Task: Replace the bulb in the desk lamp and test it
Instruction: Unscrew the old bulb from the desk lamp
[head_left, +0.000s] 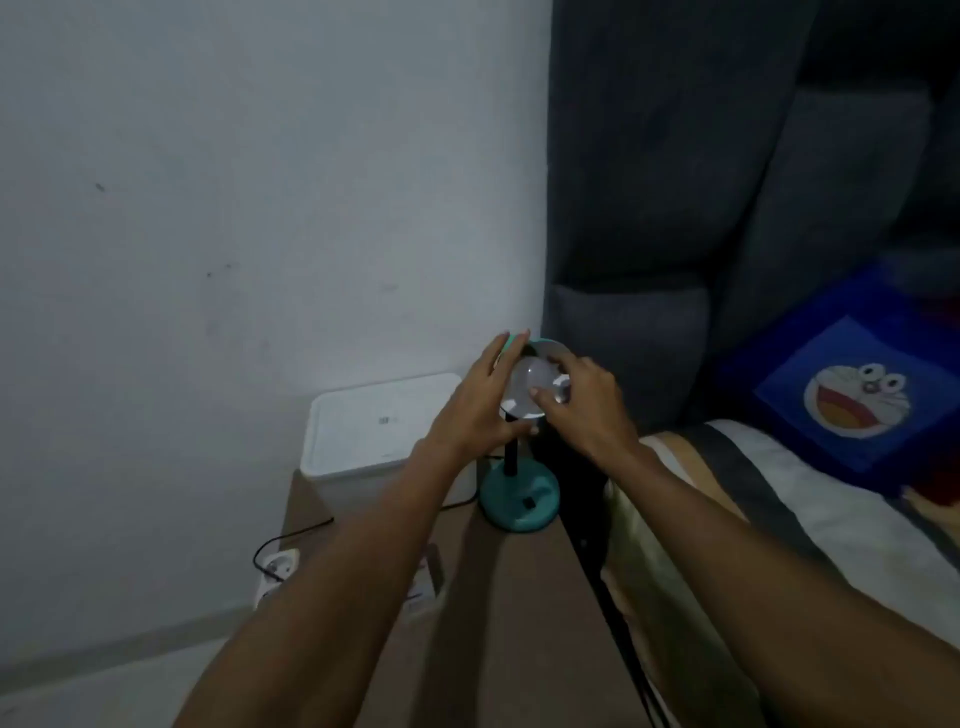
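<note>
Bulb (527, 387) sits in the tilted teal shade (548, 349) of the desk lamp, base (519, 501) on the bench (519, 597) beside the bed (779, 499). Left hand (480, 402) wraps the shade's edge, fingers spread, prob. to steady it vs twisting. Right hand (584, 397) has fingertips curled on the bulb glass, partly closed, likely turning it. Lamp unlit; can't tell screwing in or out. White box (384, 423) sits behind.
</note>
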